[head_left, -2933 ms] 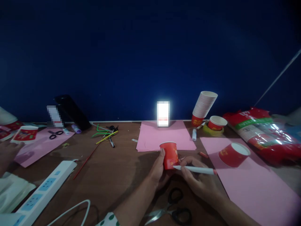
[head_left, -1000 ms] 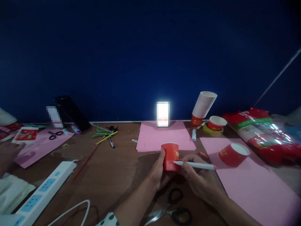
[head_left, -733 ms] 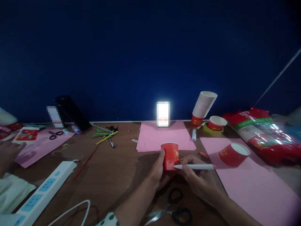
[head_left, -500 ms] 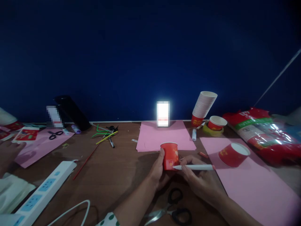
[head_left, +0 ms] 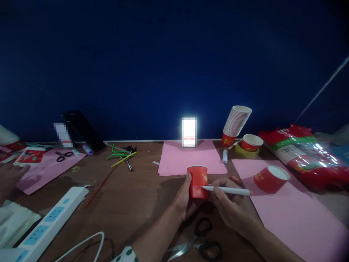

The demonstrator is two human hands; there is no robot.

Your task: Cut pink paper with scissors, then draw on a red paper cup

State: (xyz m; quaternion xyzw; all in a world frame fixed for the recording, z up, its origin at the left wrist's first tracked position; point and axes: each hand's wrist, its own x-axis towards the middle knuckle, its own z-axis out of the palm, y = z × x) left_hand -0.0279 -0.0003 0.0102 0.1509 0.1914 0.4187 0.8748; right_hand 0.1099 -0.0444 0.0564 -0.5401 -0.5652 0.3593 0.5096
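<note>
two bare hands worked close together over a brown wooden tabletop. the left hand was curled around a red paper cup with a white rim and gold print, thumb along its left wall, fingers mostly hidden behind; the cup was held rim-up in front of the wearer. the right hand pinched a slim white felt-tip marker in a narrow, pen-like grip, its tip pointing left at the cup's lower wall. whether tip and paper truly touched could not be told.

the step in hand seemed to be marking that lower wall. as i judged it, the next move called for a steady left grip and light, even pressure from the marker. black-handled metal scissors lay nearer the wearer, and a shallow red paper cup with a white top sat to the right on a pink paper sheet.
</note>
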